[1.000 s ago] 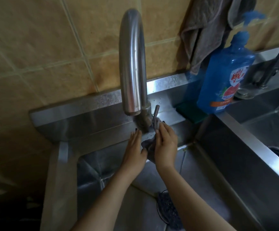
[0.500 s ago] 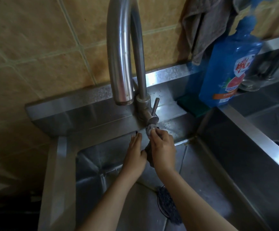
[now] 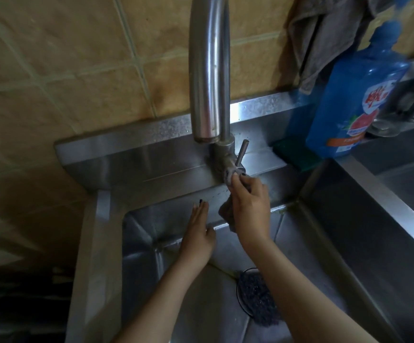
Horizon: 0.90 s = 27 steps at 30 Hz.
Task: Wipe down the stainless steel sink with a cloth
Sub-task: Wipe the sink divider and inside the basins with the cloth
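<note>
The stainless steel sink fills the lower middle, its tall curved faucet rising at the back ledge. My right hand grips a small grey cloth and presses it against the faucet base, just below the lever handle. The rest of the cloth hangs down under my palm. My left hand lies flat with fingers together against the basin's back wall, to the left of the cloth, holding nothing.
A blue dish soap bottle stands on a green sponge at the back right. A grey towel hangs on the tiled wall. A dark scrubber lies over the drain. A second basin adjoins at right.
My left hand has let go of the cloth and dropped lower left onto the basin wall. My right hand keeps the cloth at the faucet base. The view has shifted.
</note>
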Tool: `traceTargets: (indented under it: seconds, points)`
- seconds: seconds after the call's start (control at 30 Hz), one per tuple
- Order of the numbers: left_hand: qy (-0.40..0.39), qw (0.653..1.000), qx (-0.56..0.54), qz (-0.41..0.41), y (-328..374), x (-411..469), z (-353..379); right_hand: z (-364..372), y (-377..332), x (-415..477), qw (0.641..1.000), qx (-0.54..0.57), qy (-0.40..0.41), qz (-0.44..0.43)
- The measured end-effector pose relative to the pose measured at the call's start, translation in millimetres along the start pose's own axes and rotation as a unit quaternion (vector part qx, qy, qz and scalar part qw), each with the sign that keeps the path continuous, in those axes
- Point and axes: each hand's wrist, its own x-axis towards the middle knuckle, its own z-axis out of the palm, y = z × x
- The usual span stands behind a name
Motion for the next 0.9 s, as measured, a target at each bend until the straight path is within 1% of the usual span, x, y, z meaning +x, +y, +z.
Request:
traceTargets:
  seconds: [0.03, 0.07, 0.1, 0.13, 0.2, 0.3, 0.37, 0.43, 0.53, 0.6, 0.67, 0.73, 0.83, 0.9]
  points:
    - [0.001, 1.000, -0.005, -0.004, -0.3, -2.3, -1.0, -0.6, -2.2, 0.5, 0.998, 0.046, -0.004, 0.050]
    - [0.004, 1.000, -0.012, -0.012, -0.6, -4.5, -2.2, -2.4, -2.1, 0.2, 0.995, 0.063, 0.001, 0.081]
    - [0.009, 1.000, -0.019, -0.021, -1.1, -6.7, -4.1, -6.1, -0.3, -0.7, 0.988, 0.114, -0.014, 0.105]
    - [0.015, 0.999, -0.027, -0.031, -1.3, -9.0, -6.7, -10.4, -2.0, -2.7, 0.984, 0.128, -0.030, 0.118]
    - [0.026, 0.997, -0.045, -0.051, -2.4, -16.0, -12.7, -19.4, 2.2, -7.6, 0.978, 0.149, -0.026, 0.140]
    - [0.041, 0.992, -0.082, -0.082, -7.9, -35.9, -18.9, -34.4, 2.2, -20.0, 0.930, 0.282, -0.056, 0.231]
    - [0.063, 0.988, -0.092, -0.102, -13.2, -52.1, -19.5, -40.1, 0.8, -31.8, 0.908, 0.308, -0.084, 0.270]
    - [0.107, 0.984, -0.081, -0.115, -18.7, -68.1, -17.7, -44.0, 1.2, -46.8, 0.885, 0.327, -0.118, 0.309]
    - [0.156, 0.973, -0.070, -0.153, -26.1, -93.2, -8.8, -48.2, 8.9, -68.5, 0.855, 0.339, -0.174, 0.351]
    - [0.163, 0.969, -0.066, -0.172, -31.7, -108.4, -1.0, -50.1, 14.7, -76.9, 0.836, 0.348, -0.191, 0.378]
    - [0.166, 0.967, -0.048, -0.187, -38.9, -120.9, 6.5, -50.1, 25.3, -83.3, 0.826, 0.340, -0.203, 0.401]
    - [0.164, 0.963, -0.030, -0.213, -48.0, -132.9, 13.5, -50.0, 34.8, -89.6, 0.827, 0.325, -0.229, 0.397]
    - [0.168, 0.945, 0.026, -0.278, -64.2, -147.4, 24.5, -46.3, 51.4, -96.7, 0.845, 0.270, -0.295, 0.354]
    - [0.151, 0.933, 0.056, -0.322, -72.9, -155.8, 34.3, -42.1, 59.3, -100.3, 0.853, 0.236, -0.331, 0.329]
